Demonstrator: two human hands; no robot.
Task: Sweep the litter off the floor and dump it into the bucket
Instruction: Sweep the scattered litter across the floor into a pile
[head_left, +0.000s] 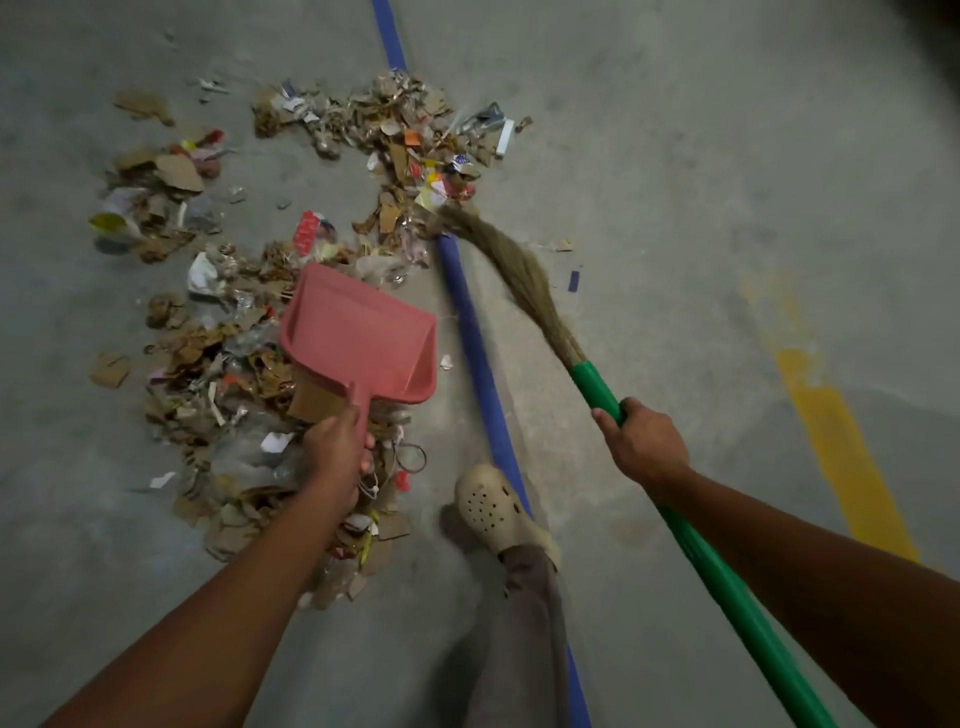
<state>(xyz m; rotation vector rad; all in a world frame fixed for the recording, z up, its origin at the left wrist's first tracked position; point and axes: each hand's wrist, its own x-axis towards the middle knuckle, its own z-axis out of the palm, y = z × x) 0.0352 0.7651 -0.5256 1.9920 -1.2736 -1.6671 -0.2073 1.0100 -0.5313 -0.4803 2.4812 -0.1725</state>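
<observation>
View from the head, looking down at a grey concrete floor (701, 156). The left hand (337, 449) is clamped round the handle of a pink dustpan (358, 338); the fingers hide most of that handle. The pan is held over the near part of the litter (223, 364), mouth pointing far; its inside shows bare pink; whether its front lip touches the floor cannot be told. The right hand (644, 441) is closed round the green shaft of a broom (727, 587), which runs out of view at the near right edge. The broom's straw bristles (524, 275) trail far and left, their tips touching the right edge of the litter. The litter, mostly torn cardboard, paper scraps and wrappers, lies in a loose ring at centre left; the pan and the left forearm cover parts of it, and many small pieces are too mixed to name. A blue line (480, 364) runs near to far, hidden under the far litter. A beige perforated shoe (488, 506) stands on this line; the trouser leg is cut off below. A worn yellow stripe (841, 457) lies at right.
</observation>
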